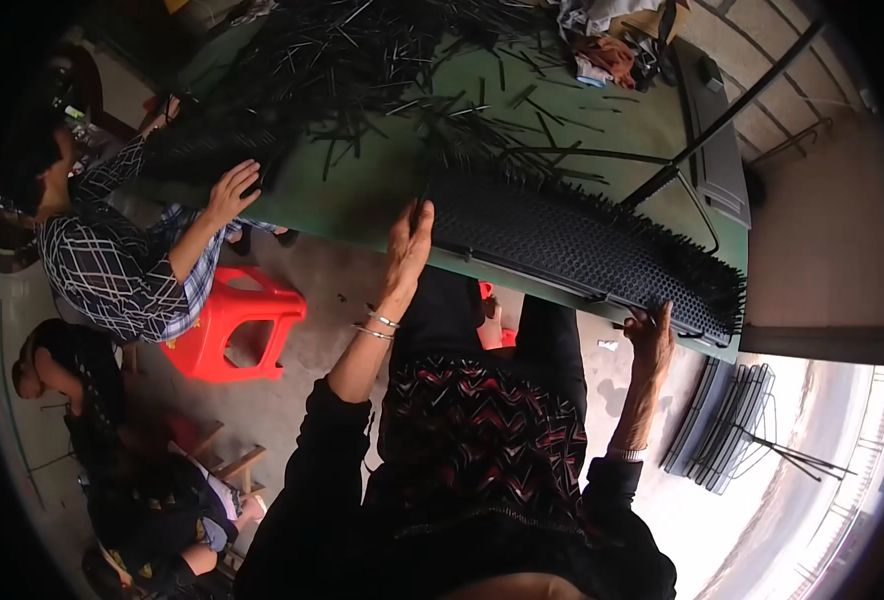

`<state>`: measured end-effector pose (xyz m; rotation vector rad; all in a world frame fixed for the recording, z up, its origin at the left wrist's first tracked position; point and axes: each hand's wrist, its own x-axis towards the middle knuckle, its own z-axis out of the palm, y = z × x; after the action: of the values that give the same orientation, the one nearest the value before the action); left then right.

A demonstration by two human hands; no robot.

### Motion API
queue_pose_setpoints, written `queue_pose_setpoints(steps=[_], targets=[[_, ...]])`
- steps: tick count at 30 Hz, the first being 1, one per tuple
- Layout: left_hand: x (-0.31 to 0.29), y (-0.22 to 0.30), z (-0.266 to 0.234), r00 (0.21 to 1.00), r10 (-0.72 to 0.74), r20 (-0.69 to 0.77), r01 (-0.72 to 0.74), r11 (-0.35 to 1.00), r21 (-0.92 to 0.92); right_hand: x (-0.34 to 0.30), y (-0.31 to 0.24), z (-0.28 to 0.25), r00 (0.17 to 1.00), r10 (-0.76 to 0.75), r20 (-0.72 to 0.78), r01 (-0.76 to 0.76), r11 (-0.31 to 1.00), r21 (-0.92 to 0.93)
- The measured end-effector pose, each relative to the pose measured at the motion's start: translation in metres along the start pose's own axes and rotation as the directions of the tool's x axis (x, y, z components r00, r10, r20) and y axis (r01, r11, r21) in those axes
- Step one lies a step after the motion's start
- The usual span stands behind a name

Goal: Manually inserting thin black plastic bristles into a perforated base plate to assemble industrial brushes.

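Note:
A long black panel (562,235), covered in honeycomb-like holes, lies slanting along the near edge of the green table. Short black bristle-like spikes stick out along its far side. My left hand (409,245) is closed on the panel's left end, the fingers partly hidden. At the near right corner my right hand (652,335) grips the edge, with a finger laid over the perforated face. A black rod (737,110) with branching arms reaches the panel from the upper right; I cannot tell whether they are joined. Loose black strips (362,70) are heaped beyond it.
The green table (337,205) spans the top. On the left a co-worker (112,265) reaches over it beside a red plastic stool (237,325). Another person (162,500) sits lower left. Dark panels (727,425) with rods rest at right. Cloths (607,55) lie at the back.

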<state>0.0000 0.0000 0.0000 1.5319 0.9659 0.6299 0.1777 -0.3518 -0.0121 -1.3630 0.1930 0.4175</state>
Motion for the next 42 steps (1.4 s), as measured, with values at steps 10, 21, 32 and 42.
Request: queue_pose_setpoints(steps=[10,21,32,42], targets=[[-0.011,-0.006,0.012,0.981,0.049,-0.186,-0.047,0.999,0.017,0.027,0.009,-0.022,0.996,0.038,-0.08,-0.025,0.988,0.15],[0.001,-0.004,0.001,0.998,0.058,0.019,-0.057,0.996,-0.065,0.047,0.001,-0.057,0.996,0.03,-0.078,-0.044,0.983,-0.18],[0.273,0.026,-0.041,0.919,0.29,-0.267,-0.17,0.903,0.394,0.006,-0.054,0.005,0.997,-0.072,-0.001,0.025,0.35,-0.937],[0.429,0.084,-0.049,0.712,0.674,-0.196,-0.183,0.449,0.875,0.01,0.037,-0.14,0.987,0.123,0.099,-0.11,0.985,-0.136]])
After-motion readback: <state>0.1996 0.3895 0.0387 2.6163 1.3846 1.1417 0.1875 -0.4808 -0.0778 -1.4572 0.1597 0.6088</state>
